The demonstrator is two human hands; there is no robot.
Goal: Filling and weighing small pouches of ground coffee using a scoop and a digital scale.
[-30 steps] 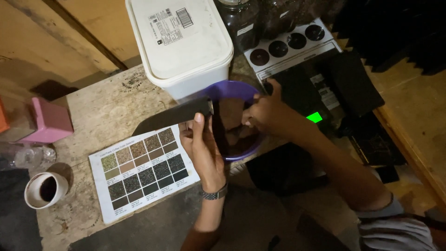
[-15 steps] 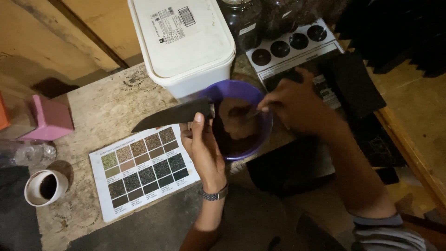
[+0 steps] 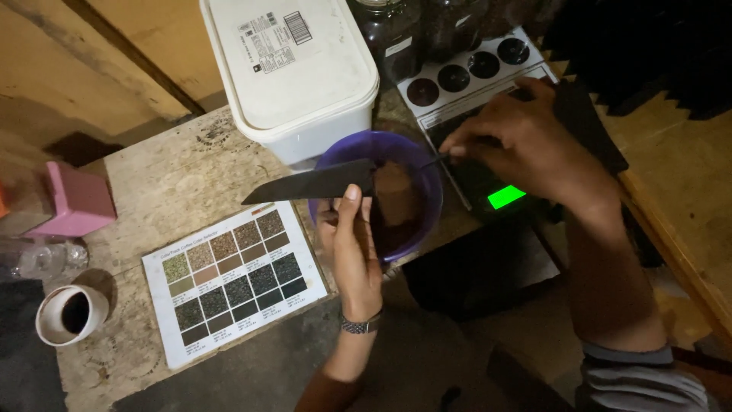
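Counter (image 3: 175,175) of rough pale stone carries, nearest you, one white cup (image 3: 70,314) of dark liquid and one laminated colour chart (image 3: 235,275) with rows of brown swatches. Your left hand (image 3: 354,248) has its grip closed on a thin black card (image 3: 313,183) laid across one purple plastic bowl (image 3: 385,191) of brown powder at the counter's edge. Your right hand (image 3: 526,141) pinches something thin at the bowl's rim, beside a green-lit scale (image 3: 503,197). Beyond stands one white lidded tub (image 3: 293,72) with a label and four dark sample cups (image 3: 467,72).

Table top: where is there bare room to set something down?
Bare table top lies between the pink block, white tub and colour chart. It is crowded around the purple bowl, where the left hand and right hand work.
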